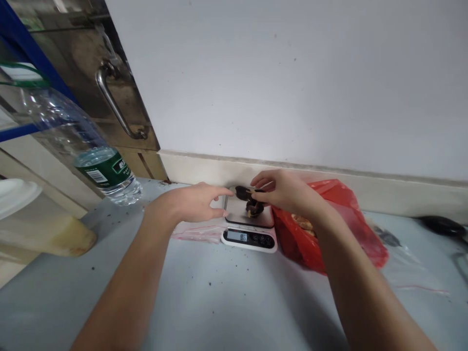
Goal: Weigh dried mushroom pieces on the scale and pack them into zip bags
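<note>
Right hand [288, 192] is over the small white digital kitchen scale [248, 237] with a steel weighing plate. Its fingers [261, 180] are pinched narrow on a dark shrivelled piece [242, 192], held just above the plate's back edge. A small heap of dark pieces [254, 208] lies on the plate, right below the held one; cannot tell if they touch.

Left hand [193, 200] is at the scale's left side, fingers loosely spread, holding nothing. Its index tip is at the plate's back left corner, thumb by the left edge. The display is lit, digits too small to read surely.

A crumpled red plastic bag [340, 204] sits just right of the scale, under the right wrist, with pale brown stuff inside. A clear zip bag with pink strip [195, 232] lies flat on the pale grey surface [219, 302] below the left hand. A clear plastic bottle with green label [91, 156] is tilted at far left, well apart. Dark crumbs are scattered on the surface.
</note>
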Action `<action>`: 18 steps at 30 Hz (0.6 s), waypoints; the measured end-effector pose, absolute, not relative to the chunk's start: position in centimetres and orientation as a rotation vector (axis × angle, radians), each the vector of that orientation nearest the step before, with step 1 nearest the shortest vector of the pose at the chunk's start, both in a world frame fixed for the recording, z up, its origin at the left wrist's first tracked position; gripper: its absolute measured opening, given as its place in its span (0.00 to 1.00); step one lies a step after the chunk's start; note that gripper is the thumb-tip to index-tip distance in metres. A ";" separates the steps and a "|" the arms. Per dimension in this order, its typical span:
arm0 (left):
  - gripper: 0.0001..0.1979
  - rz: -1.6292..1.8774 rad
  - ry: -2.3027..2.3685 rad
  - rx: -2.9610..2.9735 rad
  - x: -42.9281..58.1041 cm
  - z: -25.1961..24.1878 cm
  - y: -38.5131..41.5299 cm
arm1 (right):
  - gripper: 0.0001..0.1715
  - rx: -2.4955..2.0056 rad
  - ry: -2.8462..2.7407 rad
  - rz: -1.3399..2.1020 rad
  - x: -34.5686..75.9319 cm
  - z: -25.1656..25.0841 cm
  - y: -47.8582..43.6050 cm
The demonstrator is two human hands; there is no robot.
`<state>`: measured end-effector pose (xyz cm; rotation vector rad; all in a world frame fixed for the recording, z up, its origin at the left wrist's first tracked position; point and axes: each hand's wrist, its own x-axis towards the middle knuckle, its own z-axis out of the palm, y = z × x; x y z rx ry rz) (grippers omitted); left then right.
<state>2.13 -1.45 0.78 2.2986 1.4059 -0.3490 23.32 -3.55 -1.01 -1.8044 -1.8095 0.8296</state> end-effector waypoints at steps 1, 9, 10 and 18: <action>0.33 -0.353 1.404 2.299 2.1 0.8 -1.4 | 0.06 -1.795 -1.793 0.828 23.3 -1.1 -3.5; 0.33 -0.368 1.400 2.310 2.0 0.6 -1.3 | 0.02 -1.718 -1.660 0.733 23.4 -0.7 -3.5; 0.33 -0.364 1.398 2.309 1.9 0.6 -1.3 | 0.00 -1.717 -1.644 0.710 23.4 -0.5 -3.5; 0.33 -0.391 1.415 2.288 2.0 0.5 -1.1 | 0.04 -1.583 -1.495 0.566 24.0 -0.7 -3.5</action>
